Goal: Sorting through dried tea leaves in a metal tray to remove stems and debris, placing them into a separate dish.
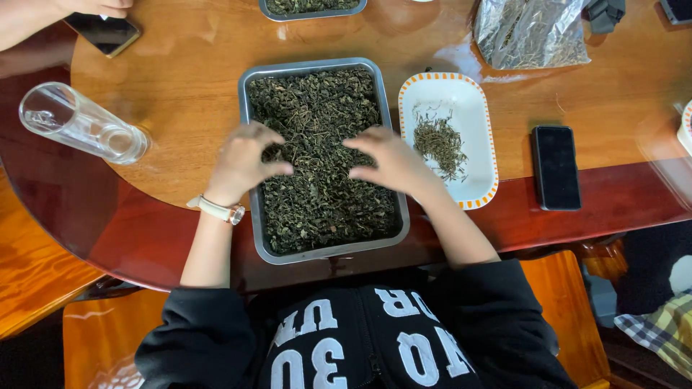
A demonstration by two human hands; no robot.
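The metal tray (251,144) of dark dried leaves (322,194) sits mid-frame, long axis running top to bottom, tilted slightly. The left hand (241,160) and right hand (386,157), both loosely open with fingers curled, rest on the leaves, gripping nothing

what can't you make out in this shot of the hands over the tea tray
- Left hand fingertips: motion-blurred in the head view, so any grip on the leaves is unclear.
- Right hand: also blurred; pinch unclear.
- Second tray: cut off by the top edge.
- Foil bag: contents hidden by crinkled foil.
- Metal tray: its bottom is covered by dried leaves.
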